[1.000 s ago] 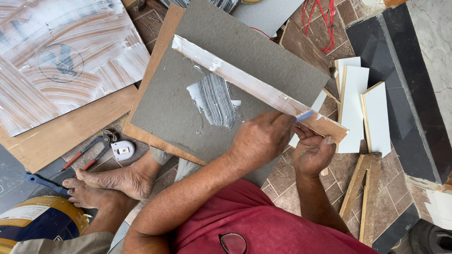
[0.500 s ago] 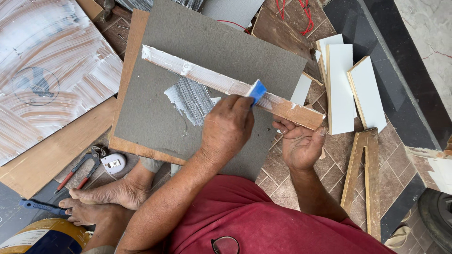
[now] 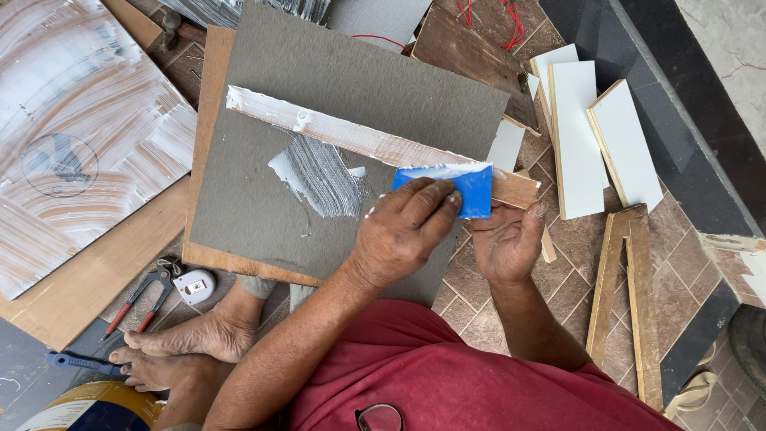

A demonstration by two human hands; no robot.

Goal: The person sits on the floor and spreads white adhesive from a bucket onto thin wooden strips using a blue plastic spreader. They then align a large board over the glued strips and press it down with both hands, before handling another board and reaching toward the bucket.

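My left hand point(image 3: 399, 235) holds a blue plastic scraper point(image 3: 471, 190) pressed flat against a long narrow wood strip point(image 3: 375, 144). White glue coats most of the strip and clings to the scraper's top edge. The strip lies slantwise across a grey board point(image 3: 359, 80), which carries a smear of white glue point(image 3: 319, 175). My right hand point(image 3: 507, 243) grips the strip's bare right end from below, just beside the scraper.
Several white-faced strips point(image 3: 578, 136) lie at the right on the brick floor. A large glue-smeared panel point(image 3: 72, 144) sits at the left. Pliers point(image 3: 136, 307), a tape measure point(image 3: 195, 285) and my bare feet point(image 3: 199, 335) are at the lower left. A wooden frame piece point(image 3: 630, 295) rests lower right.
My left hand slid the scraper leftward from the strip's right end, then turned it so its blue face shows. My right hand stayed at the strip's end.
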